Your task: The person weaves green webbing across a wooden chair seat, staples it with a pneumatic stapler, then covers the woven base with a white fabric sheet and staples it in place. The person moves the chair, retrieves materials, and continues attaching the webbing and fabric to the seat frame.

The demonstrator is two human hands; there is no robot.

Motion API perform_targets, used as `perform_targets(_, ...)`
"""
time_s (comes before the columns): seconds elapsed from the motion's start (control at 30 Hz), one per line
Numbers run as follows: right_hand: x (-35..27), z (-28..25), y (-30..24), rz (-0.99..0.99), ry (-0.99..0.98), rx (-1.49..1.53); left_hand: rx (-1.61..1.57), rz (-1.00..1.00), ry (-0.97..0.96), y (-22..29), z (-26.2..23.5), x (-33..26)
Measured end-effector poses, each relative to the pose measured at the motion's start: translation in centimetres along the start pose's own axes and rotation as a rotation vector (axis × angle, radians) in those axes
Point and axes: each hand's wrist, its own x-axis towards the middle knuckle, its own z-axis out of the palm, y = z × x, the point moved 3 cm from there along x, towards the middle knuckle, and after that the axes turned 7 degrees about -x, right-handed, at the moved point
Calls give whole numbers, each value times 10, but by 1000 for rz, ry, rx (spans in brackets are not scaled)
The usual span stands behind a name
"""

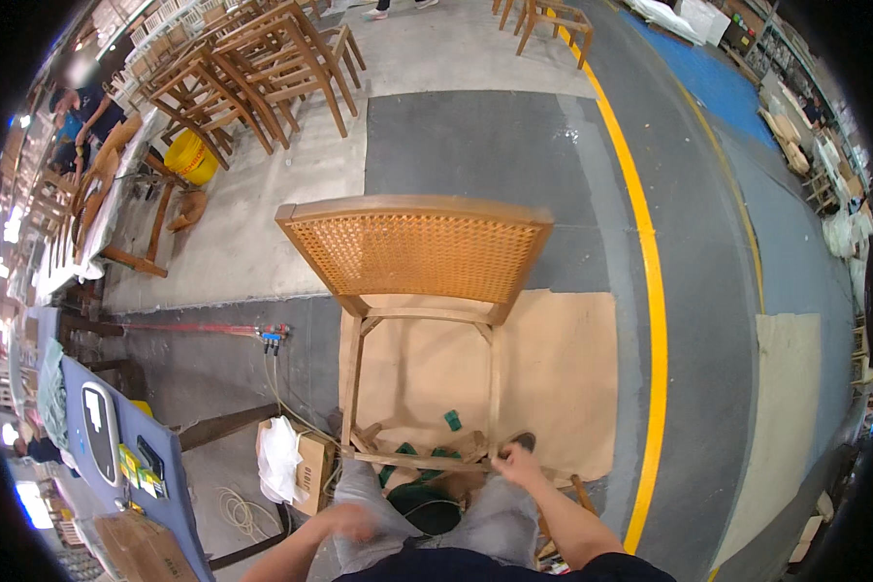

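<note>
- Right hand (517,467) is clamped on the lower frame of the light wooden chair with a woven cane seat (419,254).
- Left hand (351,521), blurred, rests on the person's thigh; its grip cannot be told.
- The chair lies tipped on brown cardboard sheet (563,373) on the floor.

Workshop floor (475,145): grey concrete w/ a lighter patch at upper left. Yellow line (650,291) runs top to bottom on the right, blue painted strip (718,82) beyond it. Cardboard sheet (563,378) lies flat at centre. Stacked wooden chairs (252,68) at top left, yellow bucket (192,157) beside them. Blue desk (165,485) at lower left, cardboard box (310,470) next to it. Red hose (194,330) runs along the floor.
</note>
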Motion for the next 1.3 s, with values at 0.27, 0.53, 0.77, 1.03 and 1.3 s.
perform_targets(0.27,95,87,-27,248,548,421,335,-405,1251,-71,-181,114)
perform_targets(0.53,102,109,-5,137,628,525,423,-155,1316,-127,-191,132)
perform_targets(0.77,104,129,12,141,778,300,492,-126,1334,-141,-194,119)
perform_targets(1.03,81,128,7,82,736,317,439,-21,1282,-149,-192,114)
perform_targets(1.3,63,140,73,174,783,202,168,-22,1149,-200,-127,115)
